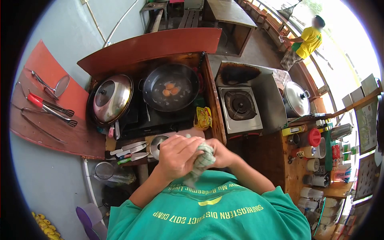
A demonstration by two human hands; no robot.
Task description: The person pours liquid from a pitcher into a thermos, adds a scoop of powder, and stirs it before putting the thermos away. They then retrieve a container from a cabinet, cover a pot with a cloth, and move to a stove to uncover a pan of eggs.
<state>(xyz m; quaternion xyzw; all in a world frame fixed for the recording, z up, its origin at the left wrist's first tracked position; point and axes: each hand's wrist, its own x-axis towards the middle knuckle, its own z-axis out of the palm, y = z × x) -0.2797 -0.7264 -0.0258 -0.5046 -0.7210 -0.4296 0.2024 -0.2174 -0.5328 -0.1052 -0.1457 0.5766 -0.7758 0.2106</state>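
Note:
My left hand (177,155) is closed around a checked green-and-white cloth (205,157), its fingers folded over the top of it. From the other side, my right hand (221,153) grips the same cloth, which hangs bunched in front of my green shirt. Just beyond my hands is a black wok (171,105) holding clear liquid and several brown eggs (170,89). A yellow packet (203,118) lies to the right of the wok. Partly behind my left hand, a round metal lid or pan (156,146) sits near the knives.
A lidded pan (113,99) stands left of the wok. Several knives (130,152) lie at the counter's front edge. To the right are a gas burner (241,103), a large lidded pot (296,100) and a crowded shelf (296,176). A person in yellow (308,42) stands far off.

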